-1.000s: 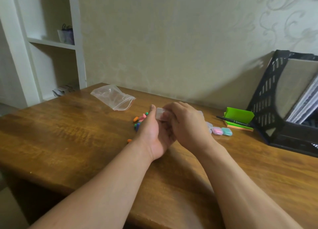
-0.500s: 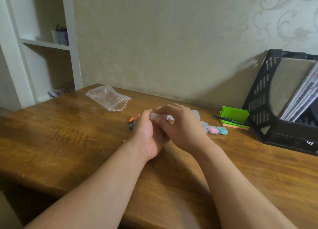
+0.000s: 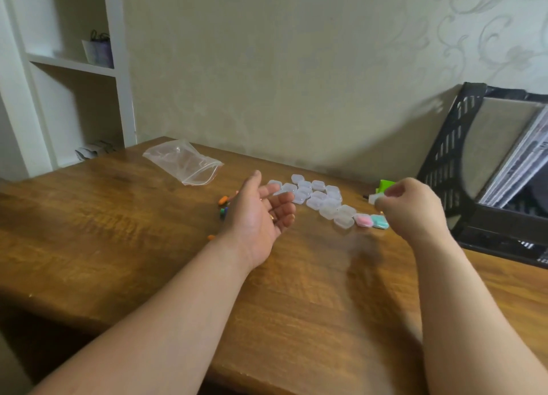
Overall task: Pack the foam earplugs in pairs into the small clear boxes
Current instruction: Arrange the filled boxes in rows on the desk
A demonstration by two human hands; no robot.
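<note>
Near the centre of the frame we see the left hand [image 3: 261,213] raised over the bench [image 3: 118,231], palm turned up. Its fingers [image 3: 284,200] are spread and relaxed, holding nothing we can make out.

To the right of centre, the right hand [image 3: 412,210] pinches a small clear box [image 3: 374,199] between thumb and curled fingers [image 3: 396,192], lifted off the wood. We cannot tell what the box contains.

Between the two hands a cluster of empty clear boxes [image 3: 317,197] lies on the bench. At its right end, just beside the right hand, sit a box with pink contents [image 3: 364,220] and a box with teal contents [image 3: 380,222], touching each other.

A few loose foam earplugs [image 3: 224,205], orange and other colours, lie just left of the left hand, partly hidden behind it.

Further up and left a clear zip bag [image 3: 184,163] lies flat. A green notepad [image 3: 385,184] peeks out behind the right hand, and a black file rack [image 3: 444,157] stands at the right edge.
</note>
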